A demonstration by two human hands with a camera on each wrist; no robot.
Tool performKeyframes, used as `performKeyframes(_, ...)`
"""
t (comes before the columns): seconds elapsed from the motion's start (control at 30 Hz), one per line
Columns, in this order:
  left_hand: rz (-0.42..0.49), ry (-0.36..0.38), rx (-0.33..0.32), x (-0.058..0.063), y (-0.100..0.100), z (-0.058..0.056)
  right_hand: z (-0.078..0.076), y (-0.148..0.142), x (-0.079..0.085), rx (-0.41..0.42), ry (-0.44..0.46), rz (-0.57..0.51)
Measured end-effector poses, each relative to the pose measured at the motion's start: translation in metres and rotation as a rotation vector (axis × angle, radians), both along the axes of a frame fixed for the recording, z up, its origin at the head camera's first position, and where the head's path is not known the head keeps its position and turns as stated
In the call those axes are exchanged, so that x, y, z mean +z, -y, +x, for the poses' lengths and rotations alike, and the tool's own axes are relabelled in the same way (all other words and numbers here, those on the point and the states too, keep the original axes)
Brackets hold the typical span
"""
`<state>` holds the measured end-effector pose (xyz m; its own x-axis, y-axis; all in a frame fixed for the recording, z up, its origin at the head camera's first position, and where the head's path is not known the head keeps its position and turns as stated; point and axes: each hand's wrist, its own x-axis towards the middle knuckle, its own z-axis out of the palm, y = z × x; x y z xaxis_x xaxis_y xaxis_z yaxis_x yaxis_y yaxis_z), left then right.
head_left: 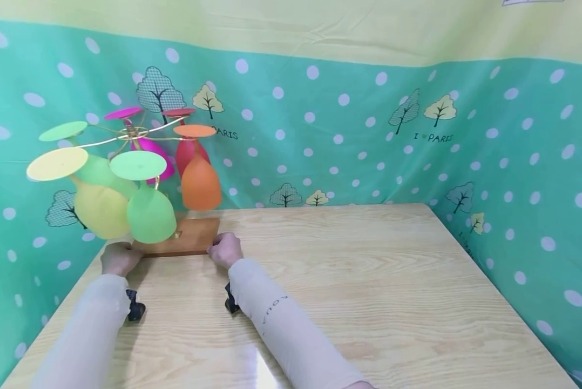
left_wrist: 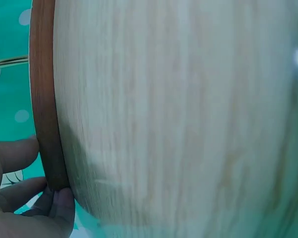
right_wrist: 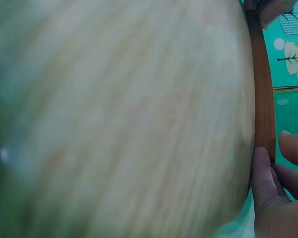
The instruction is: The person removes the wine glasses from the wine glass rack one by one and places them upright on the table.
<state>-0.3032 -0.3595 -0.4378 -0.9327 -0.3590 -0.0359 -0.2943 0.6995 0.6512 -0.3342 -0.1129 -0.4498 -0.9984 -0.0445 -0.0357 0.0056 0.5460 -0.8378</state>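
Observation:
A wine glass rack with a brown wooden base stands at the table's far left. Several coloured wine glasses hang upside down from its brass-coloured wire arms; among them are a green glass, a yellow glass and an orange glass. My left hand grips the base's left front corner, thumb above and fingertips around the end, as the left wrist view shows. At the right end my right hand holds the base, its fingertips against the front edge. The post is mostly hidden by glasses.
The light wood-grain table extends to the right and toward me. A green dotted cloth hangs along the back, left and right sides, close behind the rack. Dark wrist straps sit on both wrists.

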Motion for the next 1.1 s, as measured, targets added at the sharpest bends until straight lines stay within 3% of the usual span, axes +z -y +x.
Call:
performKeyframes(0.27,-0.011,-0.03,-0.05,-0.001,0.003,0.006,0.001,0.004,0.001,-0.028,-0.022,0.052)
performKeyframes(0.43,0.006,-0.045,-0.046,-0.004,0.004,0.006,0.0,0.005,0.001,-0.044,-0.018,0.06)
performKeyframes(0.8,0.022,-0.018,-0.056,0.003,0.0,0.009,-0.002,-0.002,0.005,-0.091,0.052,0.023)
performKeyframes(1.1,0.088,-0.007,-0.045,0.007,-0.003,0.008,-0.001,-0.01,0.007,-0.087,0.048,-0.006)
